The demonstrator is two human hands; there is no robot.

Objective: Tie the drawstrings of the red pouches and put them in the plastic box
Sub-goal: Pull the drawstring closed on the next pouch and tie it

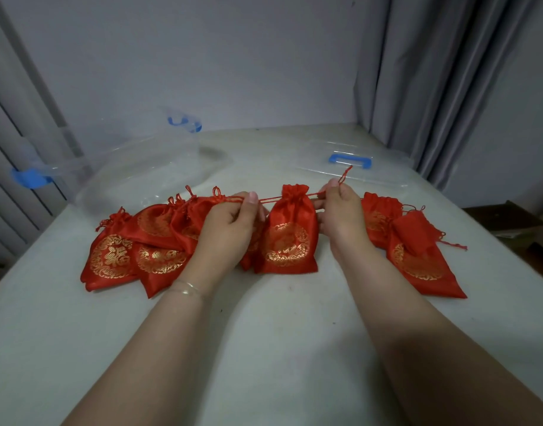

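Over desk [279, 333], left hand [230, 229] and right hand [341, 216] each pinching drawstring [271, 199], pulling apart to cinch pouch [287, 238]; box [135, 176] waiting behind.

Bare forearms, no sleeves showing; a thin bracelet [185, 289] circles the left wrist

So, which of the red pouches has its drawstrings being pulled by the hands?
The middle pouch, between the two hands. The left hand and right hand each pinch one of its strings, stretched taut sideways. The other pouches lie untouched in piles at either side.
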